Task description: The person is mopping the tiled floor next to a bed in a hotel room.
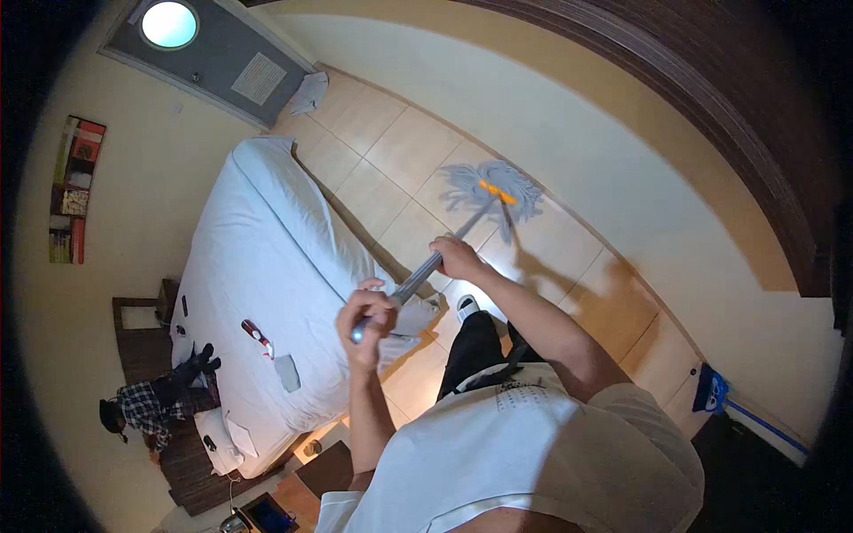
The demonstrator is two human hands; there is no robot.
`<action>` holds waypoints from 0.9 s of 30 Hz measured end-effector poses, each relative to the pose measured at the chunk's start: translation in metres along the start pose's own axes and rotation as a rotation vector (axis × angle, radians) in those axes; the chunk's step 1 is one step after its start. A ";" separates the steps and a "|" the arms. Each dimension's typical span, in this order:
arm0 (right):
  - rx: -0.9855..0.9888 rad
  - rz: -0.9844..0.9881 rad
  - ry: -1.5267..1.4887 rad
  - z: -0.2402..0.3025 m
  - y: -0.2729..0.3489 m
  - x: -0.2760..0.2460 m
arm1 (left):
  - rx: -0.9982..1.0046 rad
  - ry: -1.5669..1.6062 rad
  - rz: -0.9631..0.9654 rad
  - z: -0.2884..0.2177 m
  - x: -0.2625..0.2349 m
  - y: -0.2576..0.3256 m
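A mop [419, 278] with a grey handle slants away from me, its grey string head spread on the tiled floor close to the wall, with an orange clamp in the middle. My left hand [369, 318] is wrapped round the top end of the handle. Lower down the shaft, my right hand [456, 258] grips the same handle with its fingers closed. The side of the bed [258, 213], under a white sheet, lies just left of my left hand. One of my feet, in a sandal [467, 307], shows below the handle.
A blue broom [711, 391] leans near the wall at right. A cloth [309, 92] lies by the grey door [213, 62]. On the bed are a dark red object [258, 338] and a grey cloth [287, 373]. A person in a checked shirt [138, 404] is beyond the bed.
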State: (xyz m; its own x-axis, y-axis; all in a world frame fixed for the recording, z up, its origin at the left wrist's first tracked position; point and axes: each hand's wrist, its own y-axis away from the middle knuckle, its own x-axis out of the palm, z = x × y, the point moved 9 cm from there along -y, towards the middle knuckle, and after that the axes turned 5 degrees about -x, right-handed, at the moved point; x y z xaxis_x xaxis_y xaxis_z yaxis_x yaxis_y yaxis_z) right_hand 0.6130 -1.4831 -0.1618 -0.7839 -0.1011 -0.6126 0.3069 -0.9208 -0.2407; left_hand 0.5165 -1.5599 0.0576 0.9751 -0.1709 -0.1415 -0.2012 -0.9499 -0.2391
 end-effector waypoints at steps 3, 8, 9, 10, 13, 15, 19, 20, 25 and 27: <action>0.180 0.135 -0.046 0.008 0.027 0.006 | 0.042 0.208 0.004 -0.009 -0.019 -0.003; 0.297 0.296 -0.010 0.000 0.088 0.002 | -0.131 0.449 0.084 0.020 -0.011 0.008; 0.310 0.333 0.038 -0.001 0.104 0.001 | -0.147 0.448 0.107 0.025 -0.006 0.016; 0.380 0.406 0.051 -0.011 0.119 0.006 | -0.222 0.482 0.114 0.036 0.001 0.021; 0.531 0.387 0.039 -0.028 0.153 0.003 | -0.321 0.507 0.109 0.057 0.014 0.037; 0.555 0.413 0.116 -0.030 0.155 0.005 | -0.315 0.516 0.125 0.056 0.015 0.039; 0.438 0.371 0.084 -0.010 0.103 0.010 | -0.180 0.474 0.064 0.030 -0.013 0.023; 0.367 0.323 0.088 -0.003 0.085 0.007 | -0.150 0.417 0.069 0.022 -0.017 0.018; 0.327 -0.016 0.174 -0.016 0.039 -0.025 | -0.041 0.170 0.192 0.000 0.014 0.009; 0.293 -0.161 0.116 -0.022 0.045 -0.042 | 0.092 -0.015 0.229 -0.008 0.050 0.014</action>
State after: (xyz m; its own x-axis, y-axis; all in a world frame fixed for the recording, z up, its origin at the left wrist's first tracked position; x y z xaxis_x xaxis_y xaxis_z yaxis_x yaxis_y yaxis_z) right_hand 0.6715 -1.5121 -0.1636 -0.7379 0.0825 -0.6698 0.0032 -0.9921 -0.1256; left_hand 0.5631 -1.5840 0.0544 0.9018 -0.3741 -0.2165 -0.4249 -0.8589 -0.2857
